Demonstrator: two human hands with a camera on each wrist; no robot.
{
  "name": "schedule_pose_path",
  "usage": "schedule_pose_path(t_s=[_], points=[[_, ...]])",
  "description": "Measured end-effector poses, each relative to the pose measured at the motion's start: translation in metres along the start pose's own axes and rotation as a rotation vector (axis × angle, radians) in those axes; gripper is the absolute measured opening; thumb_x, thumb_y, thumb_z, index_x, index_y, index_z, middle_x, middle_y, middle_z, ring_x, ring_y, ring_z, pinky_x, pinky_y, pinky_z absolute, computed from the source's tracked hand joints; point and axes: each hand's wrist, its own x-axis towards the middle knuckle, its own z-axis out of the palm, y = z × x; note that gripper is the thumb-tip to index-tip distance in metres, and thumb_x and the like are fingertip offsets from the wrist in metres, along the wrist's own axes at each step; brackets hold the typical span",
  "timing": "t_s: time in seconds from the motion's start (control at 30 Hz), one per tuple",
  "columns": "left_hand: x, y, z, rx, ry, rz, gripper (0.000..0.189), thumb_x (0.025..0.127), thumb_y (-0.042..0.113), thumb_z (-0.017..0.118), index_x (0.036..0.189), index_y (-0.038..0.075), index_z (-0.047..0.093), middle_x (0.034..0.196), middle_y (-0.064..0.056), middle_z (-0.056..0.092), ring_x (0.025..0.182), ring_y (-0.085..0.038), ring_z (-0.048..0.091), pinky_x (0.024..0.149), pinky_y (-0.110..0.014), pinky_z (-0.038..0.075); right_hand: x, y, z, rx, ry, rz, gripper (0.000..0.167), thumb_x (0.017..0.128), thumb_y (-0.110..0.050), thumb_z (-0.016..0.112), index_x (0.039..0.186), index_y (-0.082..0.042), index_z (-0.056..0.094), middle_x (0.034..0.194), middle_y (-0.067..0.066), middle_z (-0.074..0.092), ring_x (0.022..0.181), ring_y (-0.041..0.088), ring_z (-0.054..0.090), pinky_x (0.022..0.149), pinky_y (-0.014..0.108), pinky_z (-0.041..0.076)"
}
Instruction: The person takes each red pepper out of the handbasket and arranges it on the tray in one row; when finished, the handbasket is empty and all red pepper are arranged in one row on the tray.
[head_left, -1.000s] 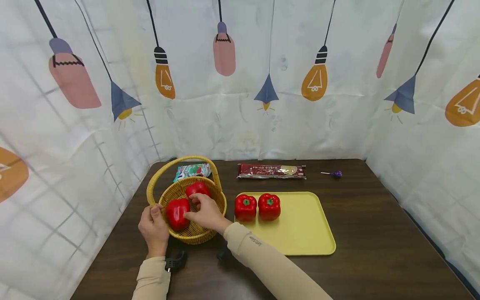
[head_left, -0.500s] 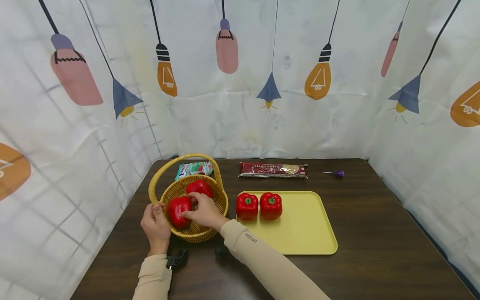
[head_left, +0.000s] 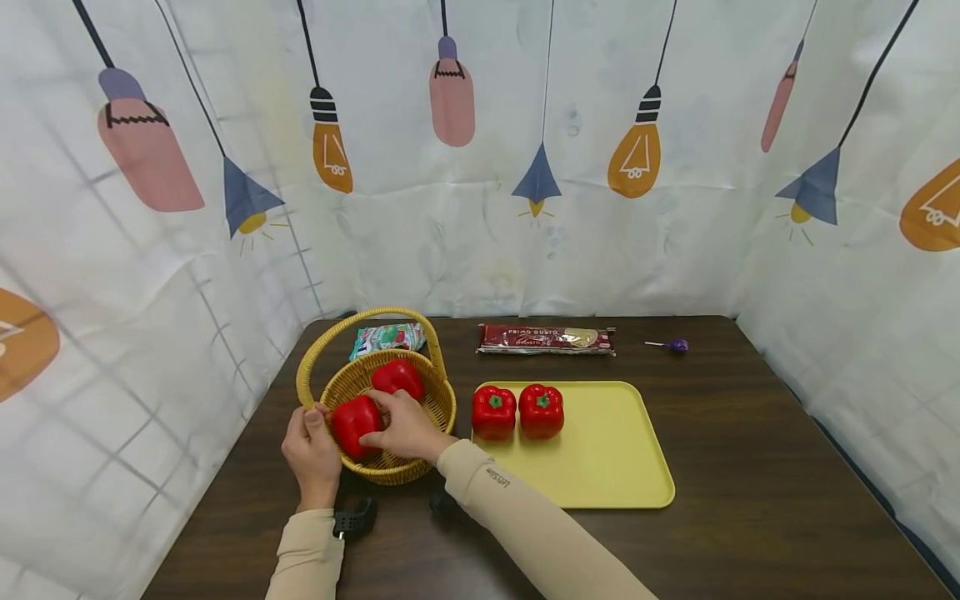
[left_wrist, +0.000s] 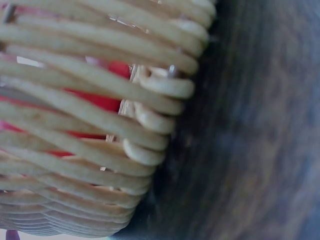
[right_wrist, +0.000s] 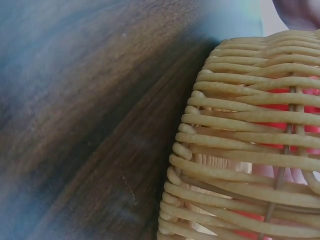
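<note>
The near red bell pepper (head_left: 349, 428) lies inside the wicker basket (head_left: 390, 477), toward its left wall, just left of the right hand (head_left: 408, 429), whose thumb and fingers pinch its right side. That hand is the nearer; how firm its hold is, and which way the pepper's long axis runs, I cannot tell. The left hand (head_left: 311, 458) grips the basket at the handle's foot. Four red bell peppers show: two in the basket, two upright on one yellow tray (head_left: 600, 458). Behind are one patterned packet (head_left: 386, 338), one spaghetti packet (head_left: 543, 340) and one purple lollipop (head_left: 678, 346).
</note>
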Motion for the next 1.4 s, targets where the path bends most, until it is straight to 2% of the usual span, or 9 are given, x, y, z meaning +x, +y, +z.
schedule_pose_path(t_s=[0.23, 0.4, 0.53, 0.77, 0.87, 1.03, 1.1, 1.27, 1.4], points=[[0.0, -0.032, 0.002, 0.045, 0.006, -0.019, 0.051, 0.104, 0.033, 0.044, 0.088, -0.013, 0.059, 0.081, 0.022, 0.052, 0.075, -0.018, 0.05, 0.071, -0.018, 0.036, -0.004, -0.003, -0.002, 0.046, 0.039, 0.012, 0.06, 0.079, -0.034, 0.081, 0.132, -0.022, 0.056, 0.115, -0.002, 0.054, 0.097, 0.01, 0.05, 0.081, 0.027, 0.05], [0.001, -0.046, 0.002, 0.054, 0.012, -0.016, 0.051, 0.103, 0.036, 0.044, 0.087, -0.009, 0.061, 0.08, 0.019, 0.054, 0.074, -0.015, 0.051, 0.071, -0.017, 0.035, -0.007, -0.003, -0.004, 0.058, 0.068, -0.007, 0.049, 0.082, -0.039, 0.077, 0.123, -0.021, 0.058, 0.118, -0.006, 0.058, 0.1, 0.008, 0.052, 0.084, 0.025, 0.049], [0.0, -0.039, 0.002, 0.048, 0.013, -0.009, 0.054, 0.104, 0.037, 0.043, 0.087, -0.011, 0.06, 0.079, 0.013, 0.056, 0.074, -0.013, 0.051, 0.071, -0.017, 0.036, -0.008, -0.002, -0.004, 0.118, 0.072, -0.013, 0.046, 0.082, -0.042, 0.076, 0.119, -0.021, 0.057, 0.114, -0.009, 0.061, 0.096, 0.005, 0.054, 0.082, 0.024, 0.05], [-0.002, -0.003, 0.002, -0.001, -0.009, 0.0, 0.057, 0.103, 0.037, 0.045, 0.088, -0.016, 0.057, 0.081, -0.031, 0.052, 0.074, -0.001, 0.048, 0.069, -0.017, 0.035, -0.009, 0.002, -0.007, 0.23, 0.034, 0.031, 0.037, 0.083, -0.037, 0.073, 0.11, -0.022, 0.053, 0.106, -0.009, 0.062, 0.091, 0.005, 0.056, 0.081, 0.025, 0.051], [-0.002, -0.009, 0.002, -0.003, -0.012, 0.001, 0.056, 0.103, 0.037, 0.046, 0.088, -0.016, 0.058, 0.081, -0.031, 0.052, 0.074, -0.002, 0.048, 0.069, -0.018, 0.034, -0.009, 0.002, -0.009, 0.251, 0.004, 0.045, 0.04, 0.082, -0.036, 0.074, 0.112, -0.022, 0.053, 0.109, -0.008, 0.061, 0.092, 0.005, 0.056, 0.082, 0.025, 0.051], [-0.002, -0.037, 0.002, 0.031, -0.013, -0.005, 0.053, 0.104, 0.037, 0.044, 0.089, -0.012, 0.06, 0.082, -0.025, 0.056, 0.074, -0.012, 0.05, 0.07, -0.018, 0.035, -0.01, 0.0, -0.012, 0.202, -0.044, 0.022, 0.054, 0.081, -0.038, 0.075, 0.127, -0.018, 0.054, 0.12, -0.007, 0.058, 0.099, 0.006, 0.053, 0.085, 0.025, 0.05], [-0.002, -0.038, 0.002, 0.037, -0.014, -0.003, 0.053, 0.104, 0.036, 0.043, 0.089, -0.012, 0.06, 0.082, -0.024, 0.056, 0.075, -0.018, 0.05, 0.07, -0.018, 0.035, -0.01, -0.001, -0.013, 0.161, -0.056, 0.012, 0.056, 0.08, -0.039, 0.074, 0.129, -0.018, 0.055, 0.123, -0.006, 0.057, 0.102, 0.006, 0.052, 0.086, 0.026, 0.05], [-0.002, -0.014, 0.003, 0.023, -0.017, 0.008, 0.055, 0.104, 0.035, 0.042, 0.089, -0.016, 0.056, 0.083, -0.032, 0.054, 0.074, -0.014, 0.049, 0.069, -0.016, 0.036, -0.009, 0.0, -0.014, 0.154, -0.087, 0.022, 0.054, 0.078, -0.039, 0.075, 0.126, -0.02, 0.058, 0.118, -0.008, 0.059, 0.098, 0.006, 0.053, 0.082, 0.027, 0.051], [-0.002, -0.022, 0.003, 0.039, -0.018, 0.01, 0.053, 0.105, 0.034, 0.042, 0.088, -0.014, 0.057, 0.082, -0.031, 0.055, 0.073, -0.005, 0.048, 0.068, -0.015, 0.036, -0.009, 0.002, -0.015, 0.207, -0.118, 0.035, 0.054, 0.076, -0.038, 0.078, 0.123, -0.025, 0.056, 0.116, -0.01, 0.06, 0.097, 0.006, 0.053, 0.078, 0.026, 0.051]])
